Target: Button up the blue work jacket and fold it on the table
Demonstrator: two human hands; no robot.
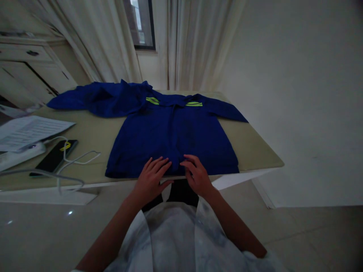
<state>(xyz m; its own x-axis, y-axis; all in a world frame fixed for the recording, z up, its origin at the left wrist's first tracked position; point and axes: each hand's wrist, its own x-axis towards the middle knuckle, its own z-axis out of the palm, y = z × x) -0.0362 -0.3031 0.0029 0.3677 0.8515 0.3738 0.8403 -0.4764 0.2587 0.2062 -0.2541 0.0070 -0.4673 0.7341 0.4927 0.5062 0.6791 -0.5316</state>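
Loosely, unclenched left hand and right hand touch the jacket, the drawer closed.

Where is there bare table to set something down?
The beige tabletop is bare right of the blue fabric jacket, below its sleeve, and between jacket and white cable. Left is crowded: flat black device, printed white paper, long white plastic device.

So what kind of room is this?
Probably a room in someone's home. There are long pale curtains by the window, a cabinet with a drawer at the left, and a table with a blue jacket spread on it.
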